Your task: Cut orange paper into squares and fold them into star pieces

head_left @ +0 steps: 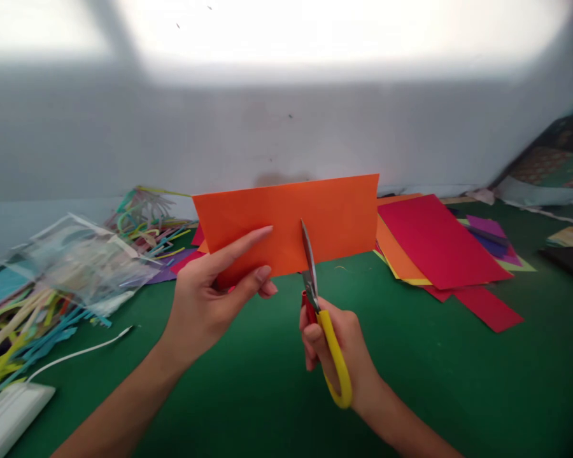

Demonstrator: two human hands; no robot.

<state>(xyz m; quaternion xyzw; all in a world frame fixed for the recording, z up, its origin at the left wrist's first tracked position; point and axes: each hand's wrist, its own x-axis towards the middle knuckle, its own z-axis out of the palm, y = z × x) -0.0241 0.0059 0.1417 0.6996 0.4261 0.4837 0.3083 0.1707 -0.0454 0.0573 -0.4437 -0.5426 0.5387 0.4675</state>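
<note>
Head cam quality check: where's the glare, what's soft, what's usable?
Head view: upper wall blown out to near white, dull grey below; head view: right edge darkened and smeared, patterned item too soft to identify; head view: pale highlights on the clear plastic bag at left; head view: orange paper and scissors at centre, fairly crisp.

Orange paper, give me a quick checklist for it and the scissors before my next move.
1. Orange paper held: ok, left hand grips it at the lower left.
2. Scissors in hand: ok, right hand holds them by the handles.
3. Index finger of the left hand clear of the blades: ok, a gap shows, though it points toward them.
4. Second blade behind the paper: cannot tell, the sheet would hide it.
5. White cable out of the way: ok, it lies apart from both hands.
</note>
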